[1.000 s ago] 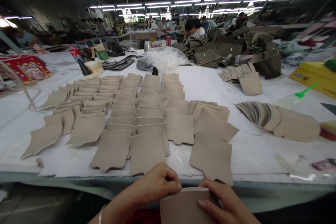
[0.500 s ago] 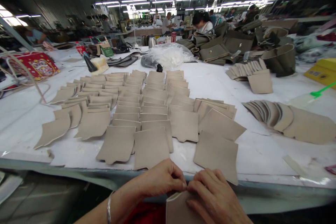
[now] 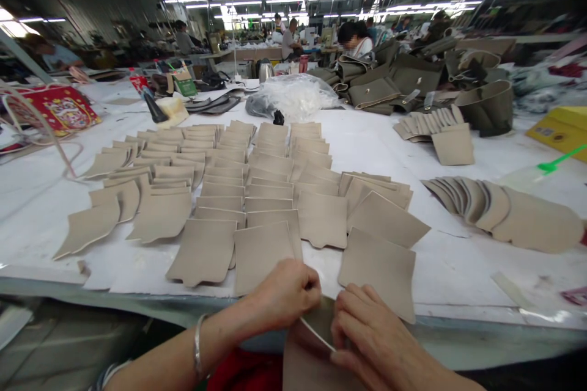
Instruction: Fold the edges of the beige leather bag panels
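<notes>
At the table's front edge, my two hands work on a taupe leather-like piece (image 3: 305, 357). My left hand (image 3: 285, 293) is closed, its fingertips pinching the upper part of that piece. My right hand (image 3: 369, 336) grips its right side, thumb underneath and fingers bent over it. A pale edge runs slantwise between the hands, with a darker flap (image 3: 322, 317) standing above it; whether this is a fold or a second layer I cannot tell. Just beyond my right hand lies a flat taupe panel (image 3: 378, 266). Another flat panel (image 3: 261, 256) lies behind my left hand.
Overlapping rows of taupe panels (image 3: 270, 168) cover the middle of the white table (image 3: 362, 140). To the right are a fanned stack (image 3: 527, 214) and a yellow box (image 3: 562, 128). Clear plastic bags (image 3: 293, 98) and dark olive bags (image 3: 415, 79) lie behind. People sit farther back.
My left hand has risen slightly and moved away from my right hand. The held piece now shows a pale slanting edge and a raised darker flap between them.
</notes>
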### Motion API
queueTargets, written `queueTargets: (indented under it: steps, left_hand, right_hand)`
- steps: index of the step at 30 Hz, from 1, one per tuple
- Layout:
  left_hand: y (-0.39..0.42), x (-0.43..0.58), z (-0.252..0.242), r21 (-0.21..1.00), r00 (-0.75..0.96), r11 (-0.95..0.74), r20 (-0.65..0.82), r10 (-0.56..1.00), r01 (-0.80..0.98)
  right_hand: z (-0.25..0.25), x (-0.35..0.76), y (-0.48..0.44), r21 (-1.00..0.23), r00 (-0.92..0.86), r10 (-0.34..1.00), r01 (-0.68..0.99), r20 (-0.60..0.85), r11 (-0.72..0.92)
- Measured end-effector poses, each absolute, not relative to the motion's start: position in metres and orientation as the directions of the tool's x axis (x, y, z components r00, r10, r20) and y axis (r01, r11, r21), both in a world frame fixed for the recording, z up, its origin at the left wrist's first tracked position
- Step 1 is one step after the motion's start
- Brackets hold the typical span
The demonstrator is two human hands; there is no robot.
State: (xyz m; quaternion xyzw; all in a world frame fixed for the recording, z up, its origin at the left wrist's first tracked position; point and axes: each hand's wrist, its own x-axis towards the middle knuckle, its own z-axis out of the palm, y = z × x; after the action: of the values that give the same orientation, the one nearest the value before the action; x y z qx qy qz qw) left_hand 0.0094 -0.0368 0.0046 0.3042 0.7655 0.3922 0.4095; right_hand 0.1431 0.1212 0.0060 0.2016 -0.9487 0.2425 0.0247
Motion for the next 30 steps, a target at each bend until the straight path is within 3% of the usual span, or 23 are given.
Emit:
queueTargets:
  steps: [2,5,8,13,18,22,30]
  left_hand:
    - [-0.034,0.000,0.017,0.855,-0.467,0.499,-0.386,0.795,0.142]
    - [-0.031,-0.003,0.025,0.894,-0.253,0.440,-0.408,0.877,0.086]
    - [-0.031,0.007,0.012,0.941,-0.130,0.338,-0.335,0.933,0.005]
    - [-0.050,0.021,-0.013,0.935,-0.253,0.351,-0.352,0.901,-0.049]
    - [-0.071,0.028,0.005,0.858,-0.357,0.443,-0.341,0.869,0.260]
    - [-0.074,0.035,0.005,0.782,-0.401,0.499,-0.349,0.847,0.373]
    - [-0.074,0.034,-0.015,0.803,-0.382,0.466,-0.326,0.865,0.371]
  right_hand:
    - [0.024,0.145,0.123,-0.423,-0.870,-0.435,-0.493,0.233,0.760]
    - [0.033,0.146,0.123,-0.379,-0.806,-0.474,-0.587,0.354,0.715]
    - [0.017,0.149,0.122,-0.430,-0.835,-0.377,-0.534,0.400,0.728]
    - [-0.022,0.167,0.124,-0.568,-0.942,-0.279,-0.336,0.188,0.751]
    - [-0.030,0.170,0.121,-0.643,-0.967,-0.222,-0.252,0.128,0.723]
    - [-0.026,0.159,0.115,-0.656,-0.968,-0.204,-0.250,0.147,0.712]
    - [-0.067,0.154,0.111,-0.603,-0.937,-0.159,-0.324,0.311,0.729]
